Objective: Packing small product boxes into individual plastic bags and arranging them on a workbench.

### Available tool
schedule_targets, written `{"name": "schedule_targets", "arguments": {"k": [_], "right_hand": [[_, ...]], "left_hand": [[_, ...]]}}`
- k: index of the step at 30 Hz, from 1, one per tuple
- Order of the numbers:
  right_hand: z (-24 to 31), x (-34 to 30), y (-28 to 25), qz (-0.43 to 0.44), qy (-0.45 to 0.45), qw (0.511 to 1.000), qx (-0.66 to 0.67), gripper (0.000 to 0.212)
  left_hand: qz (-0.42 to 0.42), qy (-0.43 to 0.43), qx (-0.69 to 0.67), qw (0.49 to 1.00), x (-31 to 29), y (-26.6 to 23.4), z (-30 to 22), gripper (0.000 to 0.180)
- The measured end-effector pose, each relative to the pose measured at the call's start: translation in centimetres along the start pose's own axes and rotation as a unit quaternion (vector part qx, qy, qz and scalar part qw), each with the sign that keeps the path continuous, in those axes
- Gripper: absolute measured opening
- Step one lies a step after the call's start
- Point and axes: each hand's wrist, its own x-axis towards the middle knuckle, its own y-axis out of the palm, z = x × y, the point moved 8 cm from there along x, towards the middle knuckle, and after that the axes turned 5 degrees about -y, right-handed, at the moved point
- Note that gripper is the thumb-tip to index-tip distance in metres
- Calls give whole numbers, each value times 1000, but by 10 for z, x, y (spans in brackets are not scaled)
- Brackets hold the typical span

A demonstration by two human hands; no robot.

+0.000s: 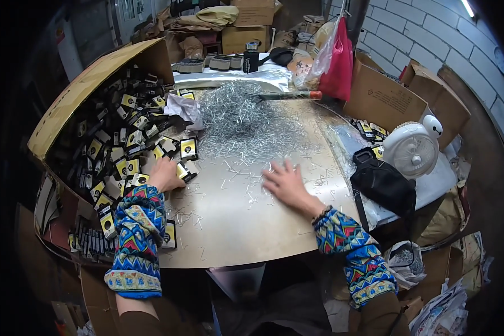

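My left hand (165, 175) is at the right edge of a heap of small boxes, its fingers curled around a small black, yellow and white box (187, 171); the fingertips are partly hidden. My right hand (287, 183) is slightly blurred, palm down with fingers spread, low over the smooth metal sheet (235, 224) that covers the table. Thin silvery wire pieces (235, 115) are piled beyond the hands, and loose ones lie scattered around my right hand. Both forearms wear colourful patterned sleeve covers.
A large tipped carton (95, 73) holds the heap of small boxes at left. A red-handled tool (291, 96) lies by the wire pile. At right are a white fan (411, 148), a black bag (382, 182) and open cartons (383, 92). A black bottle (251, 59) stands at the back.
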Motion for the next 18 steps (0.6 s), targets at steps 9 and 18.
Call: {"name": "schedule_targets", "arguments": {"k": [9,18], "right_hand": [[50,-47,-6,16,-109,984,137,35],[94,-41,4,30,-123,991,44,42]], "left_hand": [[-194,57,414,888,-38,-33,-17,25],[5,-20,-414,910,-166,-46,-18,45]]}}
